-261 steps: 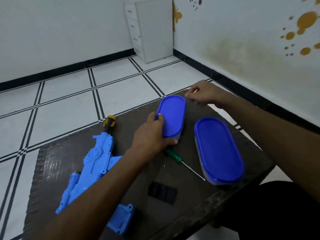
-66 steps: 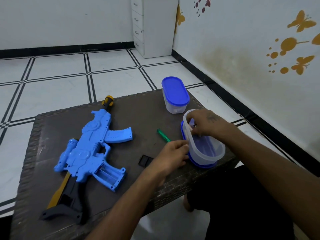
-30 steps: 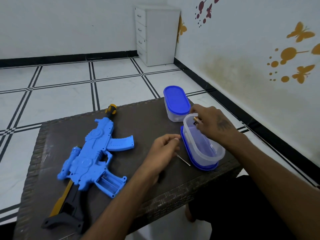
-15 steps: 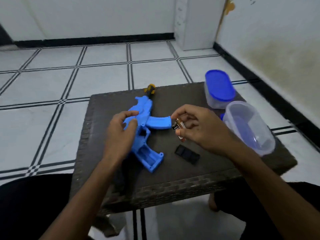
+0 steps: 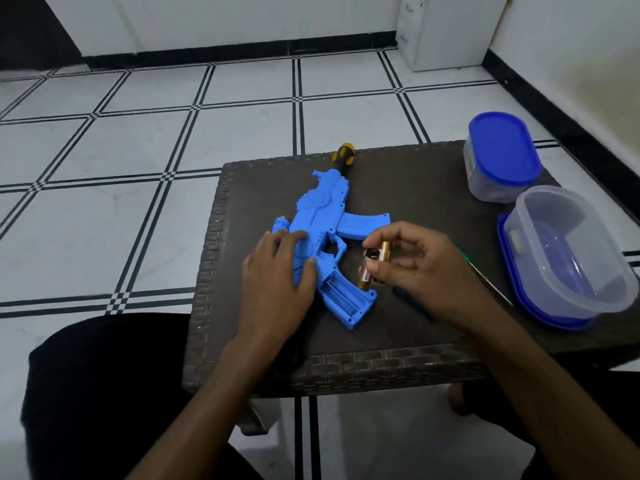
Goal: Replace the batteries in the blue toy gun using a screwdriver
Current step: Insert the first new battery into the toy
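The blue toy gun (image 5: 323, 216) lies on the dark wicker table (image 5: 398, 362), muzzle pointing away. Its grip compartment (image 5: 343, 292) is open and looks empty. My left hand (image 5: 277, 275) rests flat on the gun's body, holding it down. Just right of the grip, my right hand (image 5: 412, 271) pinches copper-and-black batteries (image 5: 372, 266) a little above the open compartment. A green-handled screwdriver (image 5: 488, 278) lies on the table to the right, its handle mostly hidden behind my right hand. The black compartment cover (image 5: 412, 301) shows partly beneath that hand.
An open clear container (image 5: 568, 251) sits on its blue lid at the table's right edge. A closed container with a blue lid (image 5: 502, 154) stands behind it. My dark-clothed knees flank the table's near edge. A white cabinet (image 5: 443, 29) stands in the far corner.
My right hand took batteries out of the clear container and brought them left to the gun's grip. My left hand settled flat on the gun. The camera has turned left.
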`<action>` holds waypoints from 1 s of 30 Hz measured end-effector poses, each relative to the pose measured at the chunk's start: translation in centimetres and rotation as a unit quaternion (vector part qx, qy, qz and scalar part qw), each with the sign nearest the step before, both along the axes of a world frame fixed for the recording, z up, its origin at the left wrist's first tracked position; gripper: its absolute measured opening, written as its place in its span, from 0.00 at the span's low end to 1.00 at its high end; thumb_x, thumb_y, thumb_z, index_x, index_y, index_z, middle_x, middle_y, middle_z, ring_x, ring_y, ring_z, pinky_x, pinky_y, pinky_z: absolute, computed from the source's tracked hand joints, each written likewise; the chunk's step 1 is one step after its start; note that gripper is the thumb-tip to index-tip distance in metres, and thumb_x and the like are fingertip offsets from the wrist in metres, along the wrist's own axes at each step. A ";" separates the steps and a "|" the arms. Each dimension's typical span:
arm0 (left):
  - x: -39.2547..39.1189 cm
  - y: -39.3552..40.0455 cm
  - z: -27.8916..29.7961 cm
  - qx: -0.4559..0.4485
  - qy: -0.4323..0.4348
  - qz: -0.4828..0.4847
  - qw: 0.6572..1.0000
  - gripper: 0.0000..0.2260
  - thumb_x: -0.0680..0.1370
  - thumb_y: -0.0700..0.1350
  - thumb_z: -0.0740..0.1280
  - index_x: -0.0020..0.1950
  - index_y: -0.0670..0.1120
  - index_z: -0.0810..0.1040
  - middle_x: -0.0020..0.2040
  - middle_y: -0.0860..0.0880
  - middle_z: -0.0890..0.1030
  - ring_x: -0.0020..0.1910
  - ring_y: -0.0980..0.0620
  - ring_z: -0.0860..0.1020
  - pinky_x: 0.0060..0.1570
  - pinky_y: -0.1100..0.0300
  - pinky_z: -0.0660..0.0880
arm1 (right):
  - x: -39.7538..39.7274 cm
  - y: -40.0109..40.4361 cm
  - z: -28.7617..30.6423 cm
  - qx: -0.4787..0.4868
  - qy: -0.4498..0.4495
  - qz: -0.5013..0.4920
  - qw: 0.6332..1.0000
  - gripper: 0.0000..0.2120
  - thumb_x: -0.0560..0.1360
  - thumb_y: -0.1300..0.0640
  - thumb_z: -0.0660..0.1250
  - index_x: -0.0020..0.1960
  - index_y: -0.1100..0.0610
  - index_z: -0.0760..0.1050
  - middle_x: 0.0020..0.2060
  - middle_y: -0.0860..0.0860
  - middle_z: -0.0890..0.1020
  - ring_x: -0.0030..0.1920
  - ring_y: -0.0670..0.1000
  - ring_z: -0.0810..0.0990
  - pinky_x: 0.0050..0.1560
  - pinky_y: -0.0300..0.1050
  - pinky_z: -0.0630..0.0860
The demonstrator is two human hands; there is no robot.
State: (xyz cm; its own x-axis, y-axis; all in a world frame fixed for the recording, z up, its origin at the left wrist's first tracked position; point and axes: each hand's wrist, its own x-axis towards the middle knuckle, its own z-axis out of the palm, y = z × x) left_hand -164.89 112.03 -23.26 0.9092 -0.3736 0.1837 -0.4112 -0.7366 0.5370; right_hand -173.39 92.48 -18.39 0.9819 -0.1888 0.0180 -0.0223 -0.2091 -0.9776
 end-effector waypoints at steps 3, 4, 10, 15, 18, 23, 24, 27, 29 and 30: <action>-0.1 -0.3 -0.4 0.011 -0.006 0.003 1.000 0.23 0.77 0.58 0.54 0.68 0.52 0.73 0.65 0.52 0.73 0.66 0.48 0.72 0.65 0.46 0.69 | -0.1 0.0 -0.2 -0.022 -0.007 0.012 1.000 0.12 0.73 0.70 0.72 0.50 0.56 0.80 0.48 0.60 0.82 0.43 0.55 0.86 0.45 0.39 0.81; -0.1 -0.3 -0.5 0.010 -0.009 0.004 1.000 0.23 0.77 0.58 0.54 0.68 0.52 0.73 0.65 0.51 0.73 0.67 0.48 0.72 0.65 0.47 0.69 | -0.2 0.2 -0.2 -0.034 -0.009 0.019 0.999 0.12 0.73 0.70 0.72 0.51 0.56 0.80 0.48 0.59 0.83 0.42 0.55 0.86 0.45 0.40 0.82; -0.1 -0.3 -0.9 0.009 -0.013 0.006 1.000 0.24 0.77 0.58 0.54 0.70 0.52 0.72 0.68 0.50 0.72 0.71 0.47 0.70 0.68 0.44 0.67 | -0.2 0.6 0.2 -0.164 0.029 0.013 0.986 0.22 0.69 0.66 0.76 0.58 0.51 0.74 0.41 0.49 0.83 0.39 0.49 0.84 0.44 0.52 0.83; -0.1 -0.2 -1.2 0.005 -0.011 0.005 1.000 0.23 0.78 0.58 0.54 0.71 0.53 0.71 0.69 0.51 0.71 0.72 0.47 0.69 0.70 0.43 0.66 | 0.0 1.1 0.6 -0.332 0.025 0.053 0.942 0.23 0.67 0.58 0.78 0.56 0.44 0.71 0.38 0.39 0.78 0.37 0.43 0.80 0.43 0.48 0.80; -0.1 -0.2 -1.2 0.005 -0.007 0.006 1.000 0.24 0.78 0.58 0.54 0.71 0.53 0.70 0.70 0.51 0.70 0.73 0.47 0.68 0.71 0.42 0.65 | 0.2 2.0 0.4 -0.394 0.002 0.073 0.916 0.18 0.68 0.55 0.77 0.52 0.45 0.72 0.41 0.40 0.79 0.40 0.45 0.80 0.43 0.49 0.80; -0.1 -0.4 -1.2 0.001 -0.009 0.008 1.000 0.24 0.77 0.59 0.53 0.71 0.53 0.71 0.70 0.50 0.70 0.74 0.47 0.68 0.71 0.43 0.65 | 0.7 2.7 0.3 -0.427 0.007 0.095 0.899 0.14 0.70 0.56 0.75 0.54 0.49 0.76 0.47 0.47 0.81 0.48 0.52 0.80 0.49 0.52 0.77; -0.1 -0.3 -1.3 0.001 -0.009 0.009 1.000 0.24 0.77 0.59 0.53 0.71 0.53 0.71 0.71 0.50 0.70 0.74 0.47 0.67 0.72 0.44 0.64 | 0.9 2.9 0.4 -0.434 0.014 0.105 0.895 0.14 0.71 0.56 0.75 0.55 0.51 0.76 0.49 0.48 0.80 0.50 0.52 0.79 0.51 0.51 0.76; -0.2 -0.3 -1.4 0.002 -0.011 0.009 1.000 0.23 0.78 0.58 0.54 0.71 0.53 0.71 0.71 0.50 0.70 0.75 0.48 0.66 0.72 0.45 0.64 | 1.5 3.5 0.4 -0.463 0.035 0.125 0.877 0.13 0.73 0.57 0.72 0.57 0.53 0.77 0.52 0.49 0.77 0.53 0.52 0.77 0.54 0.48 0.73; -0.2 -0.2 -1.3 0.003 -0.008 0.009 1.000 0.23 0.78 0.58 0.55 0.71 0.53 0.71 0.71 0.50 0.70 0.75 0.48 0.66 0.73 0.45 0.63 | 1.8 3.6 0.3 -0.472 0.037 0.126 0.872 0.12 0.74 0.57 0.72 0.57 0.54 0.77 0.52 0.50 0.76 0.52 0.52 0.76 0.53 0.46 0.73; -0.2 -0.2 -1.3 0.004 -0.008 0.009 1.000 0.22 0.79 0.57 0.55 0.71 0.53 0.71 0.72 0.50 0.70 0.75 0.48 0.66 0.73 0.45 0.63 | 1.9 3.6 0.3 -0.469 0.031 0.122 0.874 0.12 0.73 0.57 0.72 0.56 0.54 0.77 0.51 0.50 0.77 0.52 0.52 0.76 0.52 0.46 0.73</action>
